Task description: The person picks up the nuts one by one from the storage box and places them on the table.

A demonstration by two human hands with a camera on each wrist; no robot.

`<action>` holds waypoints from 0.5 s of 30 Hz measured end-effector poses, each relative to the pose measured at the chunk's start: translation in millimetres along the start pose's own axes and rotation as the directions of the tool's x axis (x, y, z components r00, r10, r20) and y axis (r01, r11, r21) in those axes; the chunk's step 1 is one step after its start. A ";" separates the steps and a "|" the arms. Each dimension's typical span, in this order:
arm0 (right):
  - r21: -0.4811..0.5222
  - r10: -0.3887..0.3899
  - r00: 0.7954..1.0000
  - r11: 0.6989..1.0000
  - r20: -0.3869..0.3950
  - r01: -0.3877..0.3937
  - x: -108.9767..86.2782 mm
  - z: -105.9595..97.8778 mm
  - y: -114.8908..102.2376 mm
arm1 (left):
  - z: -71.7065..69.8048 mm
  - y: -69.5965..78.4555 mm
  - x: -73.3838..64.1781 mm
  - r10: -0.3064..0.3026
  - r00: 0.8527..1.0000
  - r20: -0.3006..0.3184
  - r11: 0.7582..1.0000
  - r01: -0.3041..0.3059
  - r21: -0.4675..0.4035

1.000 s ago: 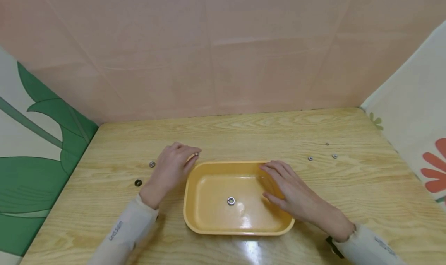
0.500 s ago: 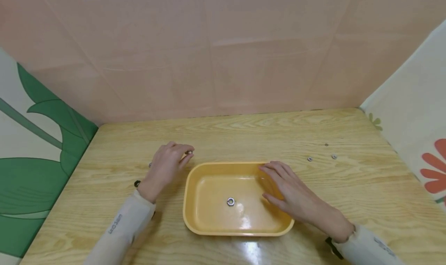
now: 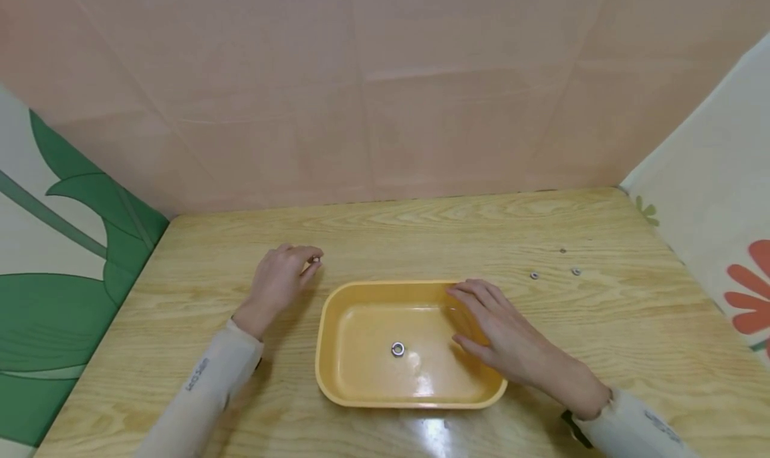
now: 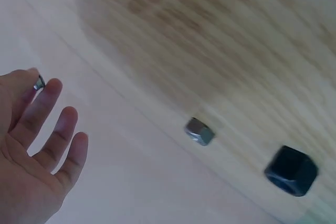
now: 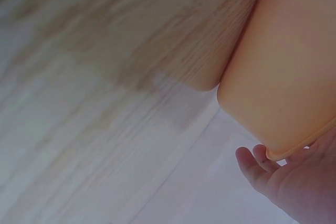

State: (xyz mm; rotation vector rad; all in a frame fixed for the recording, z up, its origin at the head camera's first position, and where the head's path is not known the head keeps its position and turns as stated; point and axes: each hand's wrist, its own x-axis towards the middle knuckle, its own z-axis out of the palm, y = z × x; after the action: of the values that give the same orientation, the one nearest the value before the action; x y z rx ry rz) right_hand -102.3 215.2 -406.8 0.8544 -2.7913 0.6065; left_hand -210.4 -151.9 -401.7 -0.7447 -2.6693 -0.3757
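Between its thumb and index finger, my left hand (image 3: 278,279) pinches a small metal nut (image 4: 39,83) above the table, beyond the tray's left end. Below that hand, the left wrist view has a silver nut (image 4: 199,131) and a larger black nut (image 4: 292,170) lying on the wood; both are hidden in the head view. The yellow tray (image 3: 325,341) holds one silver nut (image 3: 398,349) on its floor. My right hand (image 3: 502,331) rests over the tray's far right corner with loosely extended fingers, touching the rim.
Three small nuts or washers lie on the table to the right of the tray: one nearer ring (image 3: 534,275), one farther right (image 3: 576,271) and a tiny one behind (image 3: 563,250). A pink cloth wall (image 3: 373,110) borders the wooden table's (image 3: 397,234) back edge.
My left hand has moved left and slightly away from the tray, still pinching the nut. Its arm now covers the two nuts on the left. The right hand has stayed on the rim.
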 end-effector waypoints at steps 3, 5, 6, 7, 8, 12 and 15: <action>-0.002 0.000 1.000 1.000 -0.002 0.000 -0.2 0.0 0.5 | 1.0 -5.5 -0.2 -0.025 1.000 0.003 1.000 0.025 0.005; -0.005 -0.002 1.000 1.000 -0.005 0.002 -0.6 0.5 1.1 | 1.9 -8.7 -0.5 -0.041 0.999 -0.002 0.999 0.041 0.003; -0.006 -0.004 1.000 1.000 -0.006 0.004 -0.8 0.6 1.2 | 2.3 -10.3 -0.8 -0.052 0.999 -0.002 0.999 0.052 0.004; -0.007 -0.006 1.000 1.000 -0.007 0.006 -0.9 1.0 1.3 | 2.8 -12.0 -1.1 -0.061 0.998 -0.006 0.998 0.061 0.004; -0.007 -0.008 1.000 1.000 -0.008 0.008 -1.1 1.1 1.4 | 3.3 -13.8 -1.4 -0.068 0.998 -0.011 0.998 0.068 0.005; -0.010 -0.007 1.000 1.000 -0.008 0.007 -1.0 1.6 1.8 | 5.4 -20.9 -2.1 -0.094 0.996 -0.003 0.996 0.094 0.013; -0.010 -0.008 1.000 1.000 -0.010 0.008 -1.0 1.6 1.8 | 6.9 -25.9 -2.2 -0.124 0.992 0.030 0.992 0.123 0.012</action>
State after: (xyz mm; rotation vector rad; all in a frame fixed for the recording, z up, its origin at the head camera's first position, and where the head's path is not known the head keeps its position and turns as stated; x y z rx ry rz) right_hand -102.6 216.4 -409.2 0.8571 -2.7781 0.5941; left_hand -224.3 -172.0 -412.9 -0.5882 -2.7519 -0.3844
